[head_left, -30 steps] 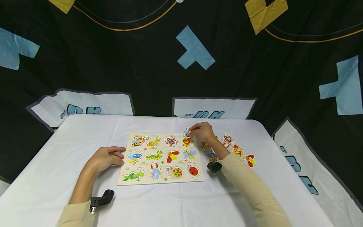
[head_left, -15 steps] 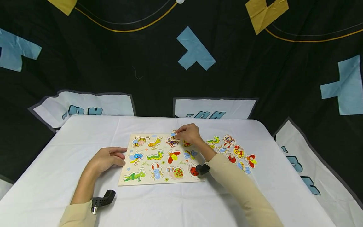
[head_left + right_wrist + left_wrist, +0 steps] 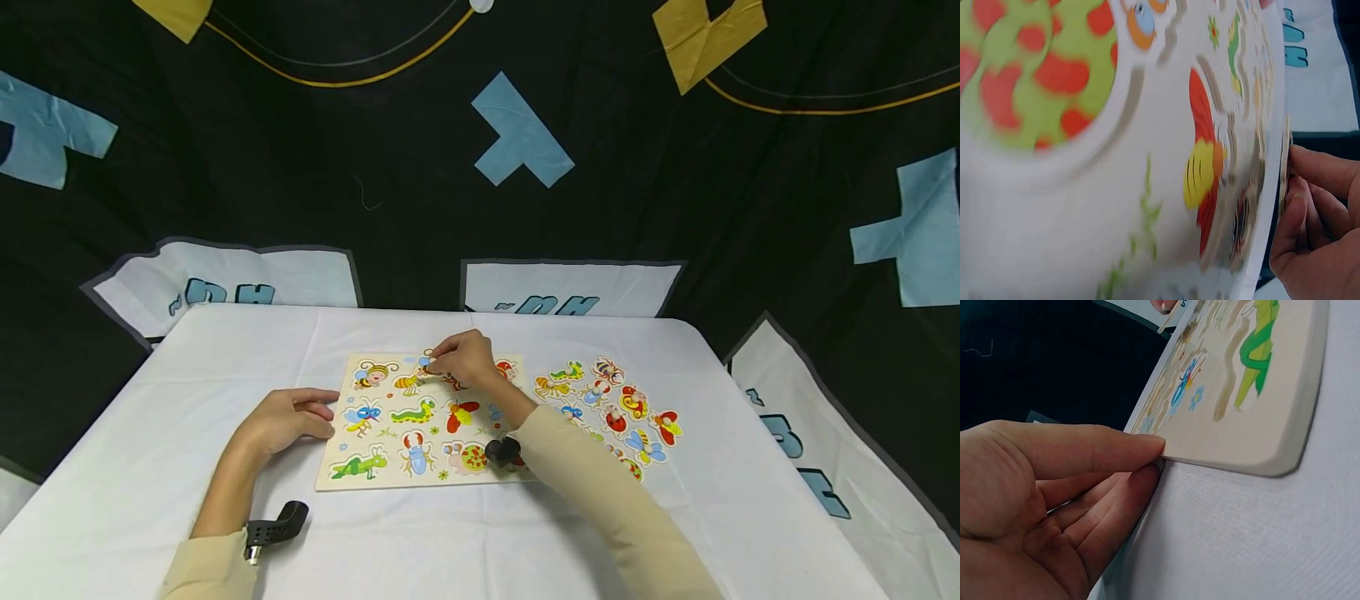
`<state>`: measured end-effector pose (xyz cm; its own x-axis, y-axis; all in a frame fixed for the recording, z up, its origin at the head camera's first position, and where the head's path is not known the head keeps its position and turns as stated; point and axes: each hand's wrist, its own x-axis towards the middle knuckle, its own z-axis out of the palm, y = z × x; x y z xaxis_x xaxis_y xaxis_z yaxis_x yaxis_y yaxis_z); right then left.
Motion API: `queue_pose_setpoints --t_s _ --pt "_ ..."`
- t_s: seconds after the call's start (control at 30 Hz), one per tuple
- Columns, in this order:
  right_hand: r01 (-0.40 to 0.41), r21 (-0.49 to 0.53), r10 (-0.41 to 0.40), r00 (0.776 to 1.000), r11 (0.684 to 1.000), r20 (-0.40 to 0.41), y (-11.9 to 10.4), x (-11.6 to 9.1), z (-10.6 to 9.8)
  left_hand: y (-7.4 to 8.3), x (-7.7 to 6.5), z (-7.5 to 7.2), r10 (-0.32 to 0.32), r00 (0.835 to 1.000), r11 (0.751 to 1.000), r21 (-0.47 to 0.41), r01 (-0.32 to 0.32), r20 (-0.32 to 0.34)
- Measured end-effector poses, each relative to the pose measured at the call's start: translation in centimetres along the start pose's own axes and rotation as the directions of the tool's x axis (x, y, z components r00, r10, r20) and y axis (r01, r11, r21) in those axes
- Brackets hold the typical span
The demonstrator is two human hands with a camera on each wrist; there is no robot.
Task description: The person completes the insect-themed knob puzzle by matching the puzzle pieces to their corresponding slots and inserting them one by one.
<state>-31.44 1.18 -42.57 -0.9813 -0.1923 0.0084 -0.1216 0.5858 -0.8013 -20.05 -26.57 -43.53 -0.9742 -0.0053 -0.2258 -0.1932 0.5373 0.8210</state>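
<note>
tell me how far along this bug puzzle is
Done: apparently nothing; clearly visible recesses in the board look unfilled. In hand: the right hand pinches a piece; the left hand holds the board's left edge. Remaining: that piece and the loose pieces beside the board.

A white-clothed table point(image 3: 405, 542) carries a picture board point(image 3: 393, 450) with loose cut-out pieces point(image 3: 615, 419) alongside.

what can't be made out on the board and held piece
Held piece, head view: partly hidden by the right hand.
Its face, right wrist view: turned edge-on.
Spotted shell, same view: blurred, cut by left edge.
Green insect, left wrist view: cut by top edge.
</note>
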Motion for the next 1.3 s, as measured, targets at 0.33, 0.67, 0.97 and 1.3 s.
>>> queue_pose_setpoints --t_s 0.33,0.67,0.97,1.3 --pt "-0.033 0.025 0.033 0.999 0.999 0.011 -1.9 0.0 3.0 0.2 0.0 0.1 0.003 1.000 1.000 0.002 -0.003 -0.004" --pt "-0.037 0.038 0.036 0.999 0.999 0.003 -2.8 -0.1 4.8 0.4 0.3 0.1 0.011 1.000 1.000 -0.027 -0.011 0.020" --pt "-0.030 0.024 0.030 1.000 0.999 0.008 -3.5 0.0 6.5 0.2 0.3 0.0 0.006 1.000 1.000 -0.030 -0.005 0.019" --pt "-0.035 -0.001 0.035 0.999 0.999 -0.007 -4.1 0.0 7.5 0.0 0.0 -0.2 -0.003 1.000 1.000 -0.025 0.003 0.022"
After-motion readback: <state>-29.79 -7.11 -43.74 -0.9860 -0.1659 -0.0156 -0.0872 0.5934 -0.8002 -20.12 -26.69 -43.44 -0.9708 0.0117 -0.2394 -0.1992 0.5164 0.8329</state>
